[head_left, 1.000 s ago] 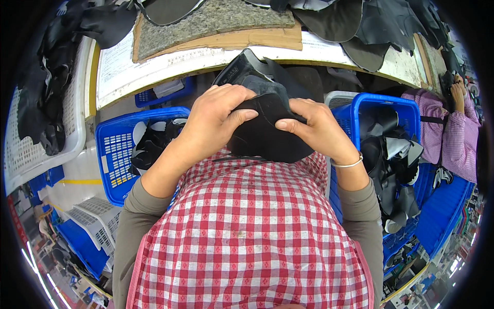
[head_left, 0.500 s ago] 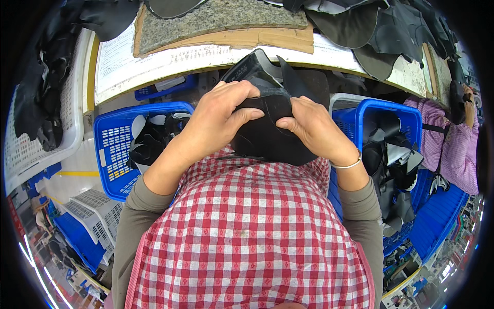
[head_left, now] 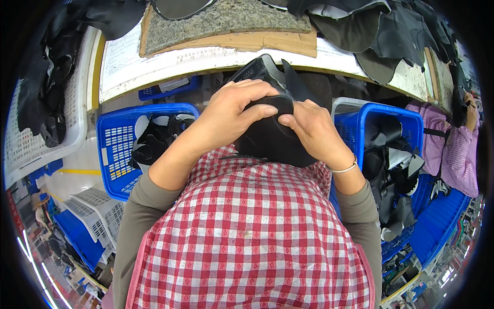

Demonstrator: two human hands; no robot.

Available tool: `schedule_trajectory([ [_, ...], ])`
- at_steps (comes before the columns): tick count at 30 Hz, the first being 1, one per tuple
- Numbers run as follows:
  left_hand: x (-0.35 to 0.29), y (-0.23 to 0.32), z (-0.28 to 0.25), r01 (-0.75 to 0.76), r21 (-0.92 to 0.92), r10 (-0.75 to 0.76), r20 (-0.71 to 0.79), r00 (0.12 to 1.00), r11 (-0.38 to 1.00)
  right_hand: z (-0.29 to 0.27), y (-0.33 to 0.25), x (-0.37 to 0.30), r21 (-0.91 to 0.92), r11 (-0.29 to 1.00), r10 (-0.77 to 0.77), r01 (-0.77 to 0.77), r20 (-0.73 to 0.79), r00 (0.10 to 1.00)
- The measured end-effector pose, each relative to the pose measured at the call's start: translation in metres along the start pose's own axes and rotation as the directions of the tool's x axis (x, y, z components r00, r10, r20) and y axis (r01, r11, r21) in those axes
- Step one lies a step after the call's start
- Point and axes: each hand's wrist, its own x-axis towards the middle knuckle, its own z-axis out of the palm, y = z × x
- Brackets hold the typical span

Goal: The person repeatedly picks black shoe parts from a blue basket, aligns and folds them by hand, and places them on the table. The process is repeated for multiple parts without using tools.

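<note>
Between my hands is a black leather-like piece (head_left: 272,139), soft and folded, with a grey inner side showing at its upper part. It rests in front of my apron, near the table's edge. My left hand (head_left: 226,110) grips its upper left part, thumb on top and fingers curled over the far side. My right hand (head_left: 320,130) pinches the right side of the same fold, thumb pressed close to the left thumb. A narrow black pointed flap (head_left: 292,80) stands up beyond the fingers. Fingertips under the material are hidden.
A worktable (head_left: 123,72) lies ahead, bearing a stone-like slab (head_left: 226,23) on cardboard and black leather pieces (head_left: 355,31). Blue baskets (head_left: 110,170) with black scraps stand on both sides. At far left is a white crate (head_left: 77,123); at right, a person's pink sleeve (head_left: 458,159).
My left hand has moved right along the piece, bringing both thumbs closer together. The fold between them is now more bunched and raised.
</note>
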Motion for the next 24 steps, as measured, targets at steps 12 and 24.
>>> schedule_trajectory([
  [12, -0.008, -0.012, -0.034, 0.147, -0.608, -0.464, -0.405, 0.788, 0.78, -0.031, -0.033, -0.023, -0.25, 0.966, -0.15, 0.073, -0.304, 0.941],
  [24, 0.0, -0.09, 0.011, 0.187, -0.47, -0.317, -0.215, 0.924, 0.862, 0.019, 0.025, 0.028, 0.767, 0.641, -0.052, -0.036, 0.09, 0.995],
])
